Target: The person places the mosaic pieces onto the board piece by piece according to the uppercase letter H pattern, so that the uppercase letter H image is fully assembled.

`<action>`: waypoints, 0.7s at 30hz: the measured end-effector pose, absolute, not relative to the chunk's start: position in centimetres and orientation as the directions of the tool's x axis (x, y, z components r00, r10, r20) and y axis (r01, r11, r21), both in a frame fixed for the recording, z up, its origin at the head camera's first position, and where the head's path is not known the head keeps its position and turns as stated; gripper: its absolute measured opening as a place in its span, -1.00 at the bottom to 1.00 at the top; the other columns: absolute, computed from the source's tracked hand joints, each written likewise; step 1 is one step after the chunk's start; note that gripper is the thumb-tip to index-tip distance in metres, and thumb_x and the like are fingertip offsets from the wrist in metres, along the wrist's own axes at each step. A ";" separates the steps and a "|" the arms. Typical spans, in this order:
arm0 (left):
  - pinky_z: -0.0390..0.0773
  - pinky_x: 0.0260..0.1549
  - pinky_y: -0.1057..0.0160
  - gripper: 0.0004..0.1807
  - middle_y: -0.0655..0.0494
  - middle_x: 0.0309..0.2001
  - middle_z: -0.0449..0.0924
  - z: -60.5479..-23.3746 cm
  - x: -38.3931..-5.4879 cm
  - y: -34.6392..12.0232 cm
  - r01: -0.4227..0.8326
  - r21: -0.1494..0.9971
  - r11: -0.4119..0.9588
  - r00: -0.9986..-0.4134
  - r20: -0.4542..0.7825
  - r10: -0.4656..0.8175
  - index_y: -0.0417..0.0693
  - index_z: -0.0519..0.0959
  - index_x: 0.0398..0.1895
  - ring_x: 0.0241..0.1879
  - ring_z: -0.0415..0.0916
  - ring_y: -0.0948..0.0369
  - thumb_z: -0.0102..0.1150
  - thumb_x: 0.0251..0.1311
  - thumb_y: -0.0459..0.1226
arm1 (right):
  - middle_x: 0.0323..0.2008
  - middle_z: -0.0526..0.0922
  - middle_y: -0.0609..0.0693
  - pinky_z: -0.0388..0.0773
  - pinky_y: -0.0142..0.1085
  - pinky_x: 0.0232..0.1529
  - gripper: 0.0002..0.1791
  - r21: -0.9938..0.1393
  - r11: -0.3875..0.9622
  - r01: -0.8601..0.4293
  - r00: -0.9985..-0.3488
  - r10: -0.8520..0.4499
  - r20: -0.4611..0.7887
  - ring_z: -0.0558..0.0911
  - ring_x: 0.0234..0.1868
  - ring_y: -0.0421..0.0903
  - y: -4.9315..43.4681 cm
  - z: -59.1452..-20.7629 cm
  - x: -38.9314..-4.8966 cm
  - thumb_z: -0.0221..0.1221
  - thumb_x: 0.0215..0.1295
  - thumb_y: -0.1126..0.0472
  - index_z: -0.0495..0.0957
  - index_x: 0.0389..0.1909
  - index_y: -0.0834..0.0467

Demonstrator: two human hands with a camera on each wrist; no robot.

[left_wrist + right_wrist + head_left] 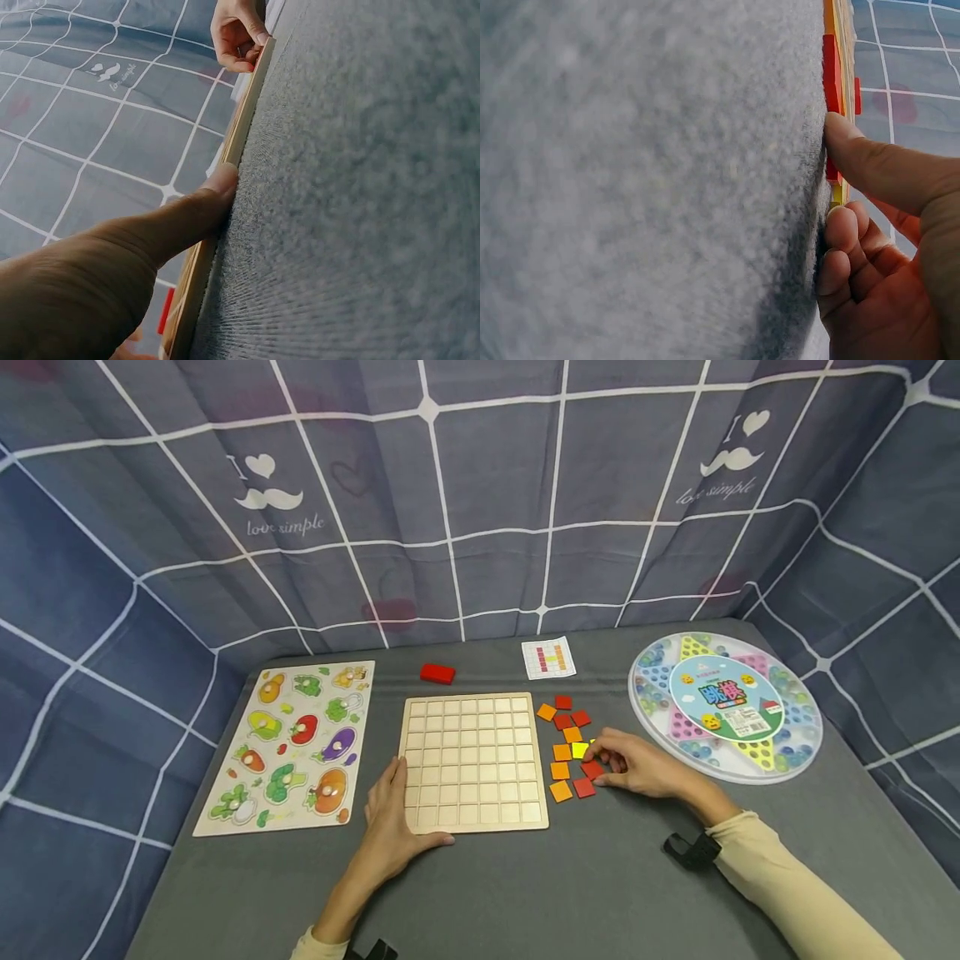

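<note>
Head view: left hand (390,831), spread apart, touches one board (474,764); just right lie five orange, five red, two yellow tiles (560,770); right hand (636,766) touches one red tile (592,769), whether clamped, I cannot tell.

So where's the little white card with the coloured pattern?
In the head view, the card lies just right of the picture's middle, beyond the loose tiles and to the right of the red block.

On the checked curtain (491,477) we read "I", a heart (260,465), a moustache (269,499) and "love simple", printed once at left and again at right; on the round board (725,708) we read "跳棋", with a barcode sticker (745,721) too small to make out
</note>
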State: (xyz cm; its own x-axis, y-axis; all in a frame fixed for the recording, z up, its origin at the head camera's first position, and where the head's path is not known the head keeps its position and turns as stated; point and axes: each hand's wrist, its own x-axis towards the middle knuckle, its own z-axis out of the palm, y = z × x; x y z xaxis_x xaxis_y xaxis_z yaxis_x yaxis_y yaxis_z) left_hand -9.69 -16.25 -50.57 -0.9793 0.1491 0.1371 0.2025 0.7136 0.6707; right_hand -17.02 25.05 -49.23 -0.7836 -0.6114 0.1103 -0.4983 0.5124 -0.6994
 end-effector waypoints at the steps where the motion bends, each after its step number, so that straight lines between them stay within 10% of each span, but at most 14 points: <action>1: -0.01 0.13 -0.28 0.47 -0.36 0.47 -0.06 -50.6 -9.7 -16.3 0.205 0.672 0.712 -0.979 0.141 0.148 -0.34 -0.03 0.51 0.38 -0.08 -0.31 0.71 -0.48 -0.02 | -0.38 0.44 -0.08 0.39 -0.44 -0.43 -0.71 -0.707 0.509 -0.491 -0.787 -0.608 0.108 0.40 -0.48 -0.26 25.1 -49.3 -17.0 0.41 0.12 0.21 0.61 -0.13 0.03; 21: -0.01 0.14 -0.23 0.46 -0.34 0.47 -0.03 -50.5 -9.7 -16.2 0.195 0.674 0.713 -0.981 0.137 0.139 -0.30 0.02 0.51 0.37 -0.06 -0.27 0.71 -0.51 -0.02 | -0.42 0.41 0.01 0.33 -0.43 -0.46 -0.77 -0.802 0.419 -0.427 -0.809 -0.573 0.132 0.35 -0.47 -0.26 25.6 -50.6 -17.2 0.38 0.15 0.23 0.61 -0.18 0.08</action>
State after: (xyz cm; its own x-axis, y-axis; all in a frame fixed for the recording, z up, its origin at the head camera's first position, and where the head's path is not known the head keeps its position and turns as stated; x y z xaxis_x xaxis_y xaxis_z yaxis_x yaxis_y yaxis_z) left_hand -9.68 -16.18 -50.50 -0.9809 0.1385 0.1367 0.1946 0.7130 0.6737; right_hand -17.24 25.56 -50.59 -0.8092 -0.5727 0.1315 -0.4266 0.4187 -0.8017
